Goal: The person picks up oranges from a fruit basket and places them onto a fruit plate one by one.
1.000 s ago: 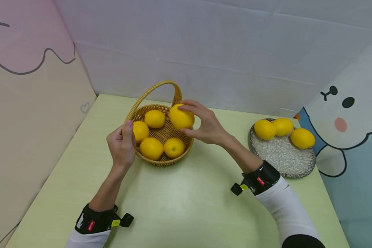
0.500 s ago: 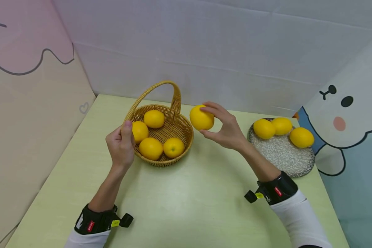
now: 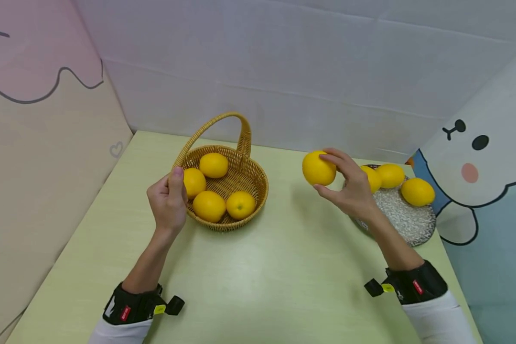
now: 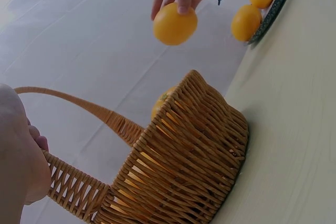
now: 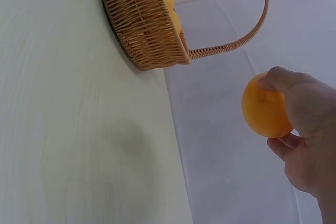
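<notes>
My right hand (image 3: 354,186) pinches a plump yellow lemon (image 3: 318,168) between thumb and fingers, raised over the table between the basket and the plate. In the right wrist view this lemon (image 5: 265,107) looks more orange, and its shadow falls on the tabletop. My left hand (image 3: 168,198) grips the arched handle of a round wicker basket (image 3: 260,191) at its left side. Inside the basket lie several lemons (image 3: 209,206), one partly covered by the left hand. The left wrist view shows the basket (image 4: 184,156) from its side, hiding most of its contents.
On the right, a speckled grey plate (image 3: 406,224) carries three lemons (image 3: 418,191) along its far side, one partly behind my right hand. A pale wall (image 3: 284,71) rises directly behind the table's back edge. Pale tabletop (image 3: 241,286) extends in front of the basket.
The right hand has carried its lemon out from over the basket, rightward toward the plate. The left hand stays on the handle, and the basket has not moved.
</notes>
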The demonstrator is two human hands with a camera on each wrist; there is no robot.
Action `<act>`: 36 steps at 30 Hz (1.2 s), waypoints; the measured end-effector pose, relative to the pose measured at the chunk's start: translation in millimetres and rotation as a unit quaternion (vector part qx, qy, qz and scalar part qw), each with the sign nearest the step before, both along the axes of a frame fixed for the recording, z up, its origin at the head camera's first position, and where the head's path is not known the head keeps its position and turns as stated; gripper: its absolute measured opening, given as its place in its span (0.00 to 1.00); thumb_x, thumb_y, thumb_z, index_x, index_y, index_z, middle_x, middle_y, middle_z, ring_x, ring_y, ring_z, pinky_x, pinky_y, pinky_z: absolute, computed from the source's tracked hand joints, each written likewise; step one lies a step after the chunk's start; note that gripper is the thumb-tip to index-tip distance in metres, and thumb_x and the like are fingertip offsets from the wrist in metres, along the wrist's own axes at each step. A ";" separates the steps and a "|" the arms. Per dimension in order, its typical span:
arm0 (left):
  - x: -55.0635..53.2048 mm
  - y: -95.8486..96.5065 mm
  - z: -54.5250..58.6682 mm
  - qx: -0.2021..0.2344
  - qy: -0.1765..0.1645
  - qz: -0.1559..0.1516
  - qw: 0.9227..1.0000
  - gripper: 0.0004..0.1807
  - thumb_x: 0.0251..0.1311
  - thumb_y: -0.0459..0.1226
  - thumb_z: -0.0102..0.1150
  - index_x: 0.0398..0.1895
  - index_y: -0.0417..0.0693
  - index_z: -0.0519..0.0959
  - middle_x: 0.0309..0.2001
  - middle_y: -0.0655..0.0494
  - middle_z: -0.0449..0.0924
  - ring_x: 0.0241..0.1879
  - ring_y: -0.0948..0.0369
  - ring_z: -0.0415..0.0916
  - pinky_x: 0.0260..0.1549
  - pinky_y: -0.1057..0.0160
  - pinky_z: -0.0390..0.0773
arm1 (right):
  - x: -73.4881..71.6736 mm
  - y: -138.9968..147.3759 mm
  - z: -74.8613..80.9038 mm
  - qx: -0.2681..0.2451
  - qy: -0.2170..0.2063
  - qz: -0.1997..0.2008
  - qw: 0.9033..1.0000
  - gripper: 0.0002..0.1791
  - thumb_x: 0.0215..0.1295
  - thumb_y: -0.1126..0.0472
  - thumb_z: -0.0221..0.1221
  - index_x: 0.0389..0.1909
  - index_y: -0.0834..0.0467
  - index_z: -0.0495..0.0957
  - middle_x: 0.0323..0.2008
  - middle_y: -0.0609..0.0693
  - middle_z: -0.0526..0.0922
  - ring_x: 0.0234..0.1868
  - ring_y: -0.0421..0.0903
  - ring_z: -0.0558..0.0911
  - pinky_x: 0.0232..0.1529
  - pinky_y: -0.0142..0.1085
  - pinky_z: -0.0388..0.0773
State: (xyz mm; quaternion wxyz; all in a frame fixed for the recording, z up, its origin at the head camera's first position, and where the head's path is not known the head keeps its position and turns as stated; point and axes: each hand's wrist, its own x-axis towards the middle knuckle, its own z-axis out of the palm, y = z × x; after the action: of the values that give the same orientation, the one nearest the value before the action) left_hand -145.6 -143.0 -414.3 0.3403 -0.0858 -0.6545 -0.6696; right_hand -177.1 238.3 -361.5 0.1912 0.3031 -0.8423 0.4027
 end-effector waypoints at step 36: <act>-1.0 -0.1 -2.3 0.012 0.000 0.003 1.000 0.31 0.75 0.33 0.50 0.08 0.35 0.59 0.07 0.65 0.57 0.06 0.69 0.54 0.03 0.73 0.49 | 39.8 149.8 -42.5 0.019 -0.063 -0.229 0.971 0.42 0.43 0.76 0.77 0.66 0.63 0.78 0.68 0.55 0.73 0.60 0.29 0.71 0.53 0.11 0.69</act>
State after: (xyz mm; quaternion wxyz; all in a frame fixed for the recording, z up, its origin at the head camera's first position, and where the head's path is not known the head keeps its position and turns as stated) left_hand -146.7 -143.0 -416.6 0.3433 -0.0803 -0.6467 -0.6764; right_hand -137.4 388.1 -404.0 0.2194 0.0798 -0.9072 0.3500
